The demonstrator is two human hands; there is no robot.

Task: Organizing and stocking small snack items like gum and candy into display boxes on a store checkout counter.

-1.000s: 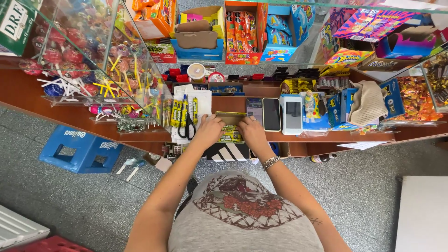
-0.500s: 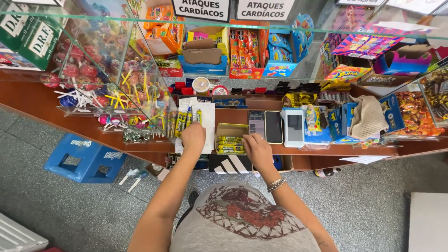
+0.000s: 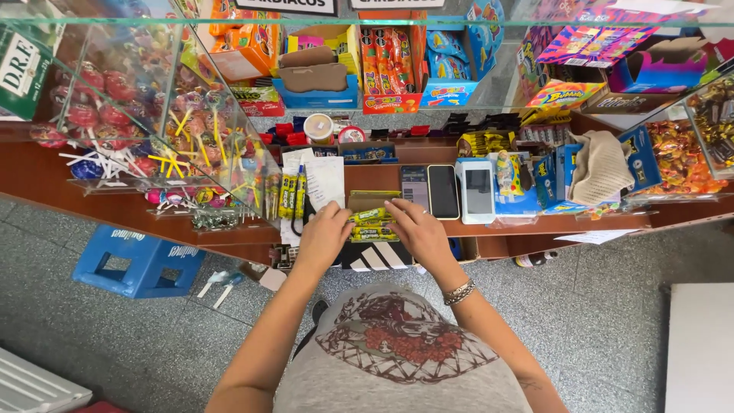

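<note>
Both hands sit at the open cardboard box [image 3: 367,202] on the wooden counter [image 3: 535,223]; left hand [image 3: 325,233] curled beside yellow candy packets [image 3: 372,216]; right hand [image 3: 417,229] fingers spread, touching them.

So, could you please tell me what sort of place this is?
Most likely a small sweet shop or kiosk counter: clear bins of lollipops, boxes of packaged candy behind glass, and a card payment terminal beside the hands.
</note>
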